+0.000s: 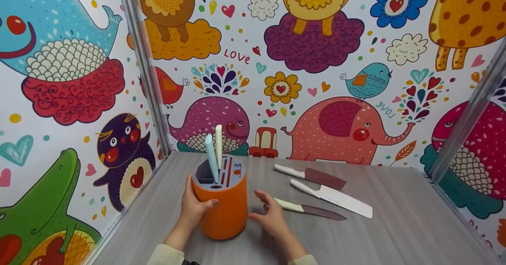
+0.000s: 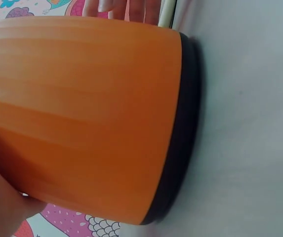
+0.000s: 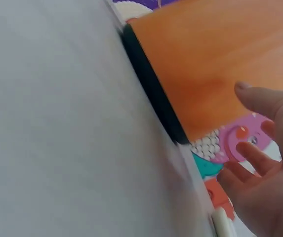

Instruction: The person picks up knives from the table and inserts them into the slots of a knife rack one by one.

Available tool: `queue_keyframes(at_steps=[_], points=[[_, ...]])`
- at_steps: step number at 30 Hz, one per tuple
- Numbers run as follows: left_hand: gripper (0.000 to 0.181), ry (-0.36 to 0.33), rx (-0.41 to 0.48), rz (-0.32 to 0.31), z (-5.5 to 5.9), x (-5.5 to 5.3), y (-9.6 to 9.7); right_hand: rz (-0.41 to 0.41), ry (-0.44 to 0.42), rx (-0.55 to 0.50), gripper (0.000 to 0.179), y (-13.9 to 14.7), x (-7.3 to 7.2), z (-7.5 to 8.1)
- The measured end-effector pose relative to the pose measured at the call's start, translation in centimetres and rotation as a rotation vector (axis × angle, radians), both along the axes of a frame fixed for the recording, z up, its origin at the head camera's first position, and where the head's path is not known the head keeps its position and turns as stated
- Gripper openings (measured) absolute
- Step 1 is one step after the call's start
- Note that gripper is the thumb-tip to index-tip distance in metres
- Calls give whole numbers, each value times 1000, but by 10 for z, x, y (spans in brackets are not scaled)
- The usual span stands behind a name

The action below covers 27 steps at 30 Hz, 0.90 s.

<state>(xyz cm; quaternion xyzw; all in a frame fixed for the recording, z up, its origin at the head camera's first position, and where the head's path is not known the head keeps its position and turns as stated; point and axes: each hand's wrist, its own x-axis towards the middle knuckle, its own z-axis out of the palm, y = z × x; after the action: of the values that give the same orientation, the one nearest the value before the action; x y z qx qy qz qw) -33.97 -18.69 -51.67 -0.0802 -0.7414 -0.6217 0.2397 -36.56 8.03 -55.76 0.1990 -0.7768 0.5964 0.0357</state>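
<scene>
The patterned back wall [image 1: 332,83] bears the word "LOVE" [image 1: 237,57] in red, and the same word mirror-reversed in pale teal near a printed elephant [image 1: 340,138].

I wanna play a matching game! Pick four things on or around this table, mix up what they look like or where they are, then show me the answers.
Things:
1. table
2. knife block
3. light blue handle
4. middle knife of the three lying out

Clues:
A. sticking up out of the top of the knife block
B. white-bladed
C. grey and streaky
D. orange-sided and standing upright

Right pairs: 1-C, 2-D, 3-A, 4-B
</scene>
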Motion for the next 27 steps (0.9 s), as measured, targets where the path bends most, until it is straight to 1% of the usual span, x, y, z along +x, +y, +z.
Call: queue_keyframes(at_steps=[3,5,8,11,13,16,20,25,27], points=[[103,1,12,-17,0,0,0,-129,101,138,64,17,-5,1],[101,7,14,-22,1,-1,0,-218,135,238,60,29,-9,2],[99,17,18,-21,1,-2,-1,-308,146,341,56,47,-16,1],[99,15,22,-21,0,-2,-2,-369,134,405,53,61,-20,-1],[100,9,21,-19,0,-2,-2,-397,120,433,50,67,-22,-2],[100,4,14,-11,0,-1,-1,-415,114,468,45,74,-23,-4],[100,2,11,-8,1,-1,0,-425,103,513,41,76,-22,-4],[99,-20,24,-21,1,-1,1,-453,64,574,37,77,-19,-2],[99,-33,27,-25,1,-1,1,-465,56,594,32,77,-18,-2]])
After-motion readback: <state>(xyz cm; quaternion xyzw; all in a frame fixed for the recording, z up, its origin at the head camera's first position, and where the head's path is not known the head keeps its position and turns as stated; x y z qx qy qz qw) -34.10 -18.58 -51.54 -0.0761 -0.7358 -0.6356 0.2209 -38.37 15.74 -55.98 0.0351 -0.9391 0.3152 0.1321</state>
